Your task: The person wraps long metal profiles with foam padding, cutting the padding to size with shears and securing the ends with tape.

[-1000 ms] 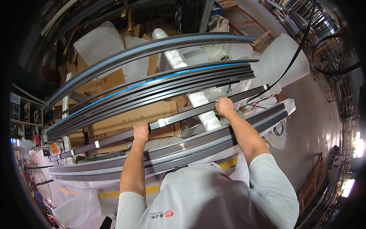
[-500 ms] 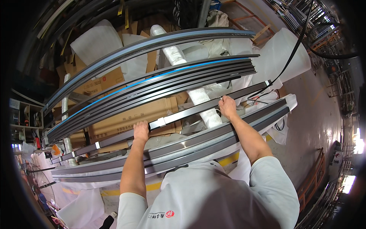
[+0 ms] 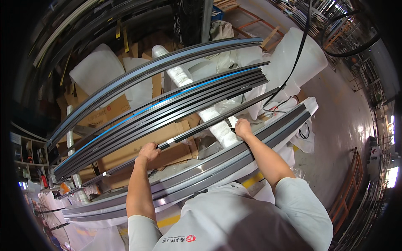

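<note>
My left hand (image 3: 148,151) is closed around a long, slim dark metal profile (image 3: 194,129) that slants from lower left to upper right. Small white bands (image 3: 171,141) are wrapped on this profile, one just right of my left fingers. On the near side of it, my right hand (image 3: 243,128) is closed, fingertips pinching a small white piece (image 3: 232,121) that looks like tape. My right fingers appear apart from the profile. Beyond lies a bundle of several dark profiles (image 3: 201,92) with a bright blue strip along it.
Nearer me lie wide grey profiles (image 3: 201,165). A farther grey-blue profile (image 3: 138,69) rests across a white-wrapped support (image 3: 178,75). Cardboard (image 3: 176,129) lies underneath. A black cable (image 3: 299,54) hangs at the right beside a big white foam roll (image 3: 299,60).
The held profile has turned, so a narrower face shows. My right hand has come off it toward me, and the white piece now shows at its fingertips. The whole view has shifted slightly.
</note>
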Available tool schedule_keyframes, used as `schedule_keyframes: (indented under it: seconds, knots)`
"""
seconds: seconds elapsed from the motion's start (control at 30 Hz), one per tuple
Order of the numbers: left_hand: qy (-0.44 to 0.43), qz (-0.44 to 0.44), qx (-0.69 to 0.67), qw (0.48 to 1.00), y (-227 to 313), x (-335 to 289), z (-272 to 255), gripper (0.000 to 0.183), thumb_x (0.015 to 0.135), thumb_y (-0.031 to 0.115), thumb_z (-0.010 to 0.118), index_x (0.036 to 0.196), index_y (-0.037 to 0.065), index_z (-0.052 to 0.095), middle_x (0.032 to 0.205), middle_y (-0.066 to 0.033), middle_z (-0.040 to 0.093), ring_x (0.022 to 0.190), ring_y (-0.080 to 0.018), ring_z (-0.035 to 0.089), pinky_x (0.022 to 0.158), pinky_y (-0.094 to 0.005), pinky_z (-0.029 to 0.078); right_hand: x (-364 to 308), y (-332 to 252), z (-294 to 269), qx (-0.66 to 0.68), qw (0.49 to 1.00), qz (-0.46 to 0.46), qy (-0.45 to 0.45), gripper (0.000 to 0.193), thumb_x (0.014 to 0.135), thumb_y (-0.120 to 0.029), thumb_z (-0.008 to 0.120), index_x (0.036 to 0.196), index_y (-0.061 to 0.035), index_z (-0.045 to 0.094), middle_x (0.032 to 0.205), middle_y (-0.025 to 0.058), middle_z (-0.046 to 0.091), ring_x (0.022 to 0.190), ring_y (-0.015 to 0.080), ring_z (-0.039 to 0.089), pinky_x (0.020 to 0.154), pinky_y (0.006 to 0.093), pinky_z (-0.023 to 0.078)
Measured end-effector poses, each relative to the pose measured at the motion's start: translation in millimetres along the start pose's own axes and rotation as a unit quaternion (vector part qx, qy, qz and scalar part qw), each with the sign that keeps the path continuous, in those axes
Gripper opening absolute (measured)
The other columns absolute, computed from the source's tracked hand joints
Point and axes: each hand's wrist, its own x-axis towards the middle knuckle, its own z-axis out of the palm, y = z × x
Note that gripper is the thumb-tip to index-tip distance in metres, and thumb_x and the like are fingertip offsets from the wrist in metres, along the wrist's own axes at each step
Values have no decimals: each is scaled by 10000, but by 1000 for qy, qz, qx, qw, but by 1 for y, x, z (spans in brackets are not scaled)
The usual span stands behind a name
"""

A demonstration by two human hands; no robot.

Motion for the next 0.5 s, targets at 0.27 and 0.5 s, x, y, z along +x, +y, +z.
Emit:
schedule_keyframes:
  seconds: [0.27, 0.5]
  knots:
    - [-22, -11, -30, 999, -16, 30, 7, 380, 834, 284, 633, 1094, 32, 746, 1059, -259, 730, 1063, -427, 686, 953, -482, 536, 41, -7, 11, -155, 969, 138, -134, 301, 858, -46, 688, 1151, 2, 737, 1295, 225, 688, 1230, 388, 653, 1009, 428, 555]
    - [-7, 5, 4, 1000, -21, 28, 10, 382, 835, 285, 621, 1092, 34, 749, 1085, -277, 717, 1057, -440, 683, 944, -488, 538, 49, 46, 37, -266, 925, 124, -244, 289, 829, -129, 706, 1082, -11, 781, 1240, 249, 705, 1195, 362, 680, 995, 421, 558]
